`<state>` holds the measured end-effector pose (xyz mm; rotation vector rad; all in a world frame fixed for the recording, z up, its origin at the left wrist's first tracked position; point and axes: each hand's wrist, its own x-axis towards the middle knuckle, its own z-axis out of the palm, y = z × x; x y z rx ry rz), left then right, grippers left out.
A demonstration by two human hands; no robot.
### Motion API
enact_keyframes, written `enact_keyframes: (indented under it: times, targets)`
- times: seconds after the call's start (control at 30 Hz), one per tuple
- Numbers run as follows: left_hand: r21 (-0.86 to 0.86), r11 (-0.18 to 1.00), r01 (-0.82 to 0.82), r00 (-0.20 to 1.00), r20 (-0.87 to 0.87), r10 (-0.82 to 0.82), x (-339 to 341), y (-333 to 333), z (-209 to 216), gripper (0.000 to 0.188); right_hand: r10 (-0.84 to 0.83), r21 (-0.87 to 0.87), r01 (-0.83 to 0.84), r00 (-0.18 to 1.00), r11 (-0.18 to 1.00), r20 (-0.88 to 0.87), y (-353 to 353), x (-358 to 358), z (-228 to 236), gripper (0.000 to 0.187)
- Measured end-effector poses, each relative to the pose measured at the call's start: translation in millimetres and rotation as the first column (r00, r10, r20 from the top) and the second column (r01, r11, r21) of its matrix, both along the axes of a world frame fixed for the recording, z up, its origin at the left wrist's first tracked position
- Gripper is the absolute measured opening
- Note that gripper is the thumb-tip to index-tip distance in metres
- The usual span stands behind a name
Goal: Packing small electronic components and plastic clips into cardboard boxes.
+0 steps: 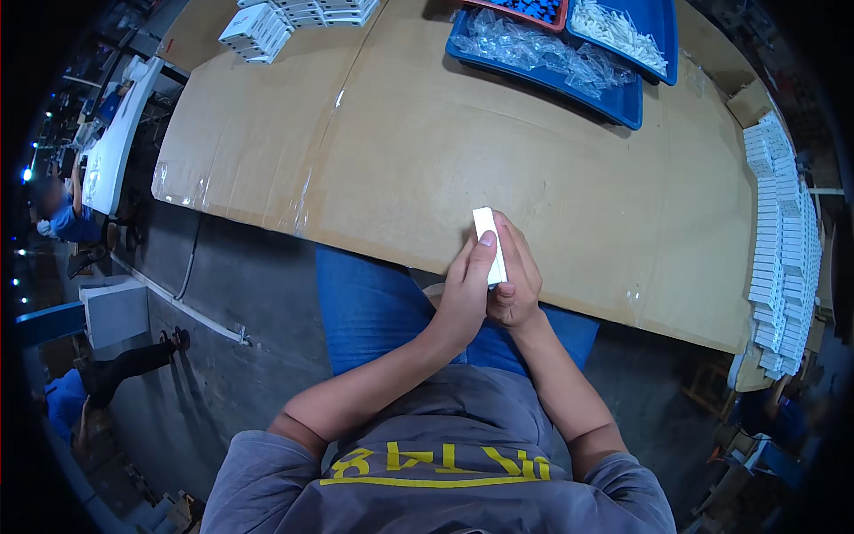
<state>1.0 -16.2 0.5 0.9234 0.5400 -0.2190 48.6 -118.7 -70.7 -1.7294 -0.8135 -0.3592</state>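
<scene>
Head view: a small white box point(487, 249) is held in both bare hands over the near edge of the cardboard-covered table point(409, 160), its long side pointing away from the body and leaning slightly left; the left hand point(468, 274) grips it from the left, thumb laid over its upper face; the right hand point(520, 276) closes around it from the right, upper fingers stretched along its side and the others curled in by its near end; the fingers beneath the box are hidden, so how they press there is hard to tell.

Toward the far edge of the table, right of its middle, a blue tray point(633, 112) holds clear plastic pieces point(543, 53); just behind it, likewise at the table's far side, are a red tray point(563, 15) with small blue pieces point(532, 7) and a second blue tray point(660, 18) with slim white pieces point(614, 34); at the table's far left corner stand stacked white cases point(258, 34); along its right edge rise tall stacks of white boxes point(783, 249).

Below the table's near edge are the wearer's blue jeans point(360, 307) and grey shirt point(436, 507); well left of the table, a person in blue point(73, 221) is beside a white bench point(116, 151).
</scene>
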Motion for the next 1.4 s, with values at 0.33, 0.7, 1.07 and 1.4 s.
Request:
enact_keyframes:
  times: [0.33,0.7,1.07,1.4]
  targets:
    - [-0.025,0.998,-0.056,0.998,-0.035,0.055,-2,3,-14,0.048,0.047,-0.001,-0.047,0.998,0.999,-0.031,2,3,-1,0.081]
    - [0.121,0.991,-0.063,0.979,0.2,0.037,8,23,-19,0.057,0.115,0.115,-0.064,0.838,0.991,-0.534,-5,3,40,0.058]
    - [0.384,0.911,-0.149,0.93,0.368,-0.003,7,29,-30,0.059,0.116,0.014,-0.13,0.823,0.991,-0.555,5,-14,45,0.049]
    - [0.38,0.919,-0.107,0.908,0.414,-0.066,1,39,-29,0.058,0.046,-0.13,-0.095,0.94,0.987,-0.337,6,-18,46,0.049]
